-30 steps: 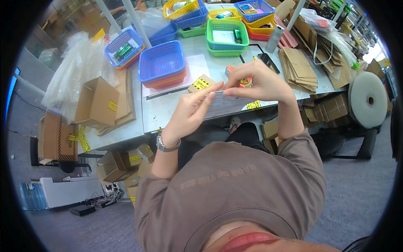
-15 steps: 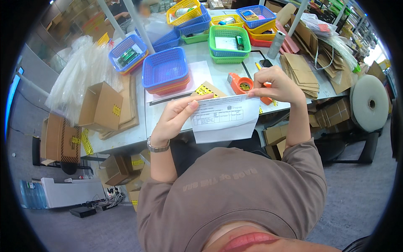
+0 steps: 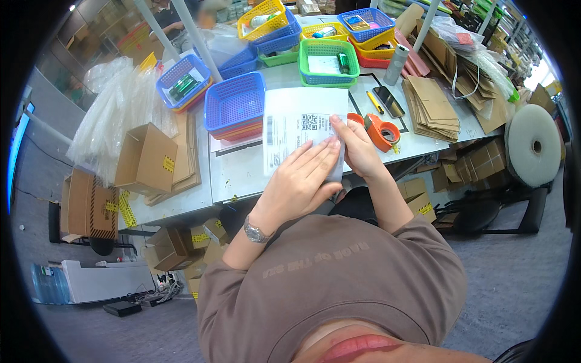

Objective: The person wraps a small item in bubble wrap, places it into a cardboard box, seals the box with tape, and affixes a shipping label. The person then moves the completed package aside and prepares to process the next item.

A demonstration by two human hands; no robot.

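A white printed paper sheet (image 3: 281, 109), with a square code and a barcode on it, stands tilted up in front of me over the table's near edge. My right hand (image 3: 362, 150) is closed round its right edge, thumb on the printed face. Across the lower part of the sheet lies my left hand (image 3: 296, 184), fingers stretched flat and close together against the paper. Those fingers cover some of the print. Just beyond the right hand are two orange tape dispensers (image 3: 382, 134), one partly hidden by the sheet and hand.
Nested baskets (image 3: 233, 100) stand left of the sheet, a green basket (image 3: 328, 78) behind it. An open carton (image 3: 145, 158) and bubble wrap (image 3: 115, 115) are at left. A phone (image 3: 388, 101), yellow cutter (image 3: 375, 103), grey bottle (image 3: 396, 65) and flat cartons (image 3: 433, 109) are at right.
The sheet hung by its top edge from both hands; now it stands raised with the code face showing. My right hand came down along its edge, and my left hand moved right, flat onto it.
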